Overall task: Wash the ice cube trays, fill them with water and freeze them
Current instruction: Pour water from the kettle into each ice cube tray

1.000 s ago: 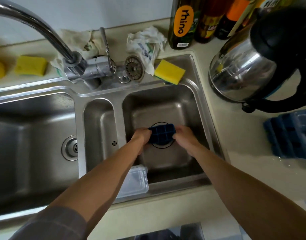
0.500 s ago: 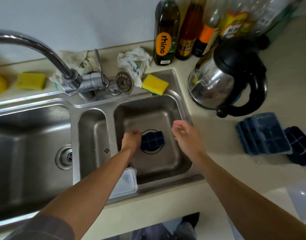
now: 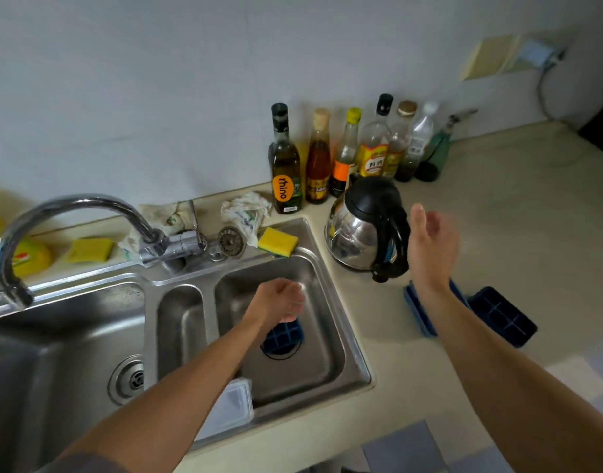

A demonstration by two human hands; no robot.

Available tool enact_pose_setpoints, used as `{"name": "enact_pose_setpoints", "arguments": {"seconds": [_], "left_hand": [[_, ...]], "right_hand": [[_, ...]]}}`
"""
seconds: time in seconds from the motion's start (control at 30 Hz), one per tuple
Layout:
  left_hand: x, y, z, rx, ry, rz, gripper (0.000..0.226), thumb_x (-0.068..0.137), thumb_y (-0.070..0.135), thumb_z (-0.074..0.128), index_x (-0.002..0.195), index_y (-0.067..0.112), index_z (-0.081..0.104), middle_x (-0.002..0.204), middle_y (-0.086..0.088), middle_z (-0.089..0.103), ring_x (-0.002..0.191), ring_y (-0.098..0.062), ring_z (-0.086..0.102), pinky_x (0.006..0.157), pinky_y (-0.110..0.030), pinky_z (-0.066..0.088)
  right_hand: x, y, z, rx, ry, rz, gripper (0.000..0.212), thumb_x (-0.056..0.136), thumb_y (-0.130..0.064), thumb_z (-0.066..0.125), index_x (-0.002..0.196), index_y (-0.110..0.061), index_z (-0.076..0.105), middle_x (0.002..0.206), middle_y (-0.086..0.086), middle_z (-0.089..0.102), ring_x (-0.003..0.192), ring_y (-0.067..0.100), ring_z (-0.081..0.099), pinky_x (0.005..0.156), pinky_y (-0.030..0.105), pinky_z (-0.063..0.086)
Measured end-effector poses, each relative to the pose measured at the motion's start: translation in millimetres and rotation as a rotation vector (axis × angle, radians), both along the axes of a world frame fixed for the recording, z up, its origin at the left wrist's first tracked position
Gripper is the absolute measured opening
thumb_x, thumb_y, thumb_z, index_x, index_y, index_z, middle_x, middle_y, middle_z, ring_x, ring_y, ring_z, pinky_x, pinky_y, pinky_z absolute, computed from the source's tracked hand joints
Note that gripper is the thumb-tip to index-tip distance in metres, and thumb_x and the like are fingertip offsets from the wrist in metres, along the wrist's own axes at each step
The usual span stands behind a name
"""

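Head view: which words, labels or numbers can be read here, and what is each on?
"rhino": on the orange oval label of the dark oil bottle.
Amber bottle: label too blurred to read.
Yellow-labelled bottle: printed characters, too blurred to read.
Yellow packet at far left and printed cloth behind the sink: markings unreadable.
No numbers are legible.

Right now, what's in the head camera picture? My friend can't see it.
A person's left hand, fingers curled, hovers over a dark blue ice cube tray in the steel sink's right basin. The open right hand is raised beside a shiny steel kettle; two more blue trays lie on the beige counter.
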State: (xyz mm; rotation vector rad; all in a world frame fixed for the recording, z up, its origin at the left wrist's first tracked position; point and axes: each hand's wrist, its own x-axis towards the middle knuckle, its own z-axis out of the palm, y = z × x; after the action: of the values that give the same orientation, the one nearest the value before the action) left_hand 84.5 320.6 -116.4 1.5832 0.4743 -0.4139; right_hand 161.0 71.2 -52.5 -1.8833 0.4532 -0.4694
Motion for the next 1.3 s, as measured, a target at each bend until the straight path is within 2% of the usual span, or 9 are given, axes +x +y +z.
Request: {"name": "enact_pose_setpoints", "arguments": {"seconds": [0.1,0.2,0.37,0.7,0.9,1.03,1.13,1.2,1.3], "left_hand": [[-3.1,0.7,8.8,0.036,0.007,-0.077,0.016,0.104,0.022,0.052,0.103,0.015,0.067,0.090,-0.001,0.076,0.082,-0.017,0.074,0.078,-0.033,0.061],[-6.7,5.0,9.6,0.047,0.019,-0.098,0.019,0.105,0.022,0.049,0.103,0.017,0.067,0.092,0.001,0.078,0.087,-0.018,0.075,0.082,-0.035,0.059],[-8.0,13.0,1.6,0.053,0.054,-0.069,0.021,0.105,0.024,0.049,0.105,0.015,0.067,0.095,-0.003,0.078,0.087,-0.018,0.076,0.079,-0.033,0.061],[-6.5,-4.9,-10.0,-0.022,0.035,0.090,0.025,0.106,0.024,0.050,0.104,0.009,0.070,0.100,-0.010,0.077,0.095,-0.026,0.074,0.085,-0.039,0.061],[-22.6,-31.5,-21.3,-0.106,0.072,0.188,0.030,0.105,0.030,0.051,0.124,0.011,0.065,0.116,-0.006,0.070,0.100,-0.020,0.068,0.086,-0.040,0.056],[-42.4,-43.4,-25.9,-0.152,0.060,0.277,0.035,0.105,0.038,0.049,0.131,0.017,0.059,0.128,-0.002,0.061,0.111,-0.022,0.062,0.089,-0.040,0.052],[-59.5,-51.4,-26.2,-0.171,0.075,0.346,0.030,0.105,0.041,0.047,0.122,0.021,0.061,0.130,-0.002,0.062,0.119,-0.025,0.060,0.099,-0.046,0.050],[-73.2,-54.3,-27.3,-0.199,0.080,0.358,0.034,0.105,0.041,0.047,0.118,0.018,0.068,0.125,-0.009,0.068,0.120,-0.029,0.062,0.103,-0.049,0.048],[-96.8,-55.0,-29.1,-0.252,0.059,0.335,0.040,0.104,0.044,0.046,0.113,0.014,0.071,0.112,-0.011,0.074,0.112,-0.029,0.066,0.098,-0.044,0.053]], "right_hand": [[13.7,-4.4,-20.0,0.070,0.132,0.082,0.056,0.096,-0.061,0.052,0.068,-0.012,0.058,0.062,0.001,0.057,0.055,0.002,0.052,0.057,0.020,0.044],[15.6,-5.2,-33.5,0.270,0.219,0.157,0.071,0.085,-0.077,0.046,0.065,-0.012,0.068,0.059,0.006,0.066,0.054,0.015,0.062,0.062,0.031,0.051],[11.9,-2.0,-35.8,0.353,0.238,0.162,0.073,0.082,-0.081,0.046,0.049,-0.020,0.066,0.051,0.004,0.059,0.045,0.016,0.055,0.059,0.031,0.050],[-46.7,2.6,-29.2,0.383,0.298,0.121,0.063,0.098,-0.064,0.047,0.072,-0.008,0.064,0.049,-0.003,0.057,0.040,0.007,0.051,0.046,0.023,0.046],[-96.0,-13.4,-21.8,0.414,0.242,0.257,0.057,0.099,-0.053,0.053,0.061,-0.012,0.062,0.047,-0.001,0.056,0.042,0.010,0.050,0.044,0.019,0.045],[-122.4,-23.3,-12.6,0.434,0.259,0.368,0.058,0.092,-0.057,0.057,0.049,-0.020,0.065,0.048,0.003,0.055,0.043,0.015,0.049,0.048,0.022,0.046],[-137.2,-28.8,-5.6,0.428,0.298,0.427,0.055,0.092,-0.053,0.060,0.049,-0.019,0.066,0.049,0.004,0.055,0.042,0.015,0.048,0.048,0.024,0.045],[-145.6,-30.0,-0.4,0.431,0.322,0.471,0.053,0.083,-0.058,0.063,0.049,-0.019,0.066,0.050,0.004,0.056,0.041,0.014,0.047,0.047,0.025,0.044],[-155.9,-27.2,5.2,0.405,0.357,0.534,0.054,0.074,-0.066,0.064,0.047,-0.019,0.066,0.048,0.004,0.056,0.040,0.014,0.047,0.045,0.025,0.043]]}}
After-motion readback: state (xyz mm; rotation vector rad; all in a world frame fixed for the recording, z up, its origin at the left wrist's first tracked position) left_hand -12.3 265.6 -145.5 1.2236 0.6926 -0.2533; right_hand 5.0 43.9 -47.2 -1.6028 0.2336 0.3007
